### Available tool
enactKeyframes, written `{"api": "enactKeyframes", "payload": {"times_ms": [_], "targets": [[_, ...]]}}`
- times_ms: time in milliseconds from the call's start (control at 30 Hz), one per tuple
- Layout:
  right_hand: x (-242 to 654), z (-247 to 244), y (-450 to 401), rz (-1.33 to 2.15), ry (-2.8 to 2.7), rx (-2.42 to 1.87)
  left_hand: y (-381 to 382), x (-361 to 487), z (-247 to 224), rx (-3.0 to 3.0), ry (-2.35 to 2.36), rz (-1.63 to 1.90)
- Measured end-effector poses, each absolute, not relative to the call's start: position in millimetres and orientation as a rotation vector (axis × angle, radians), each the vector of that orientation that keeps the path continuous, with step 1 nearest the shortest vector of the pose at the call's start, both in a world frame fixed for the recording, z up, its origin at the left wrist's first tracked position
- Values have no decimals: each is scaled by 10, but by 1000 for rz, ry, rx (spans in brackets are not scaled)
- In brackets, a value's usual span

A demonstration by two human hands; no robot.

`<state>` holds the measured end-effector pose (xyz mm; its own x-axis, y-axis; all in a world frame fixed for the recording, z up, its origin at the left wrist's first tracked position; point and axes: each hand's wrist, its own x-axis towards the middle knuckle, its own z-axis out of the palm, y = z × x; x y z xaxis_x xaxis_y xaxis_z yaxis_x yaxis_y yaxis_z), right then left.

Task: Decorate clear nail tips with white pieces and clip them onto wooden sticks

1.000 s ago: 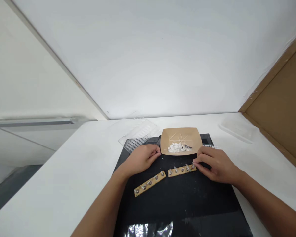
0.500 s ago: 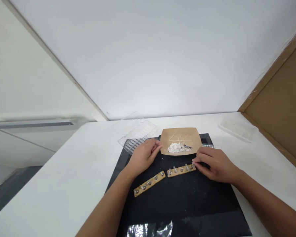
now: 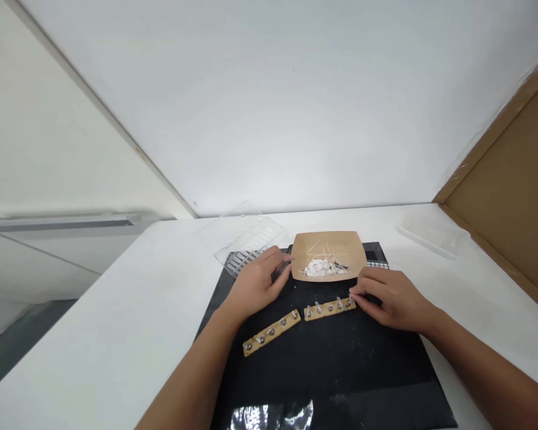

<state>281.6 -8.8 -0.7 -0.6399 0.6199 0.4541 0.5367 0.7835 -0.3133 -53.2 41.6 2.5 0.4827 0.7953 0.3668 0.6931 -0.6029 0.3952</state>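
Two short tan strips carry round metal studs and small clear upright pieces: a left strip [image 3: 271, 333] lying at a slant and a right strip [image 3: 324, 310]. At the right strip's far end, my right hand [image 3: 384, 297] pinches a small clear piece [image 3: 350, 298] between thumb and fingertips. Beside the left edge of a brown paper tray [image 3: 300, 245], my left hand [image 3: 259, 279] has its thumb and forefinger apart, with nothing visible between them. Inside the tray are a white crumpled heap [image 3: 320, 267] and thin pale slivers [image 3: 334, 248].
A black mat [image 3: 341, 358] lies under the strips on the white table [image 3: 116, 310]. Clear plastic trays [image 3: 251, 236] rest at the back left, a translucent container [image 3: 433, 234] at the back right. A brown cardboard panel [image 3: 506, 179] stands at right.
My left hand's thumb and forefinger have moved apart, and the hand has shifted slightly left. My right hand stays at the end of the right strip.
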Motion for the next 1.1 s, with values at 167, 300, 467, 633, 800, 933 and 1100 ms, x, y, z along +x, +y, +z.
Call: {"api": "enactKeyframes", "payload": {"times_ms": [167, 300, 467, 633, 800, 933, 1100], "targets": [[2818, -15, -91, 190, -2419, -859, 418, -699, 140, 2539, 1381, 631], [2818, -10, -89, 174, -2418, -874, 455, -750, 140, 2477, 1329, 388], [2812, 8, -87, 166, -2423, -872, 497, -684, 46, 2350, 1240, 317], [2807, 1, -91, 161, -2422, -861, 515, -622, -72, 2170, 1244, 377], [2794, -2, -99, 169, -2416, -856, 488, -586, -75, 2142, 1251, 385], [2780, 13, -100, 185, -2416, -838, 453, -557, -13, 2237, 1318, 326], [2786, 10, -99, 180, -2411, -863, 426, -538, 5, 2380, 1367, 263]]}}
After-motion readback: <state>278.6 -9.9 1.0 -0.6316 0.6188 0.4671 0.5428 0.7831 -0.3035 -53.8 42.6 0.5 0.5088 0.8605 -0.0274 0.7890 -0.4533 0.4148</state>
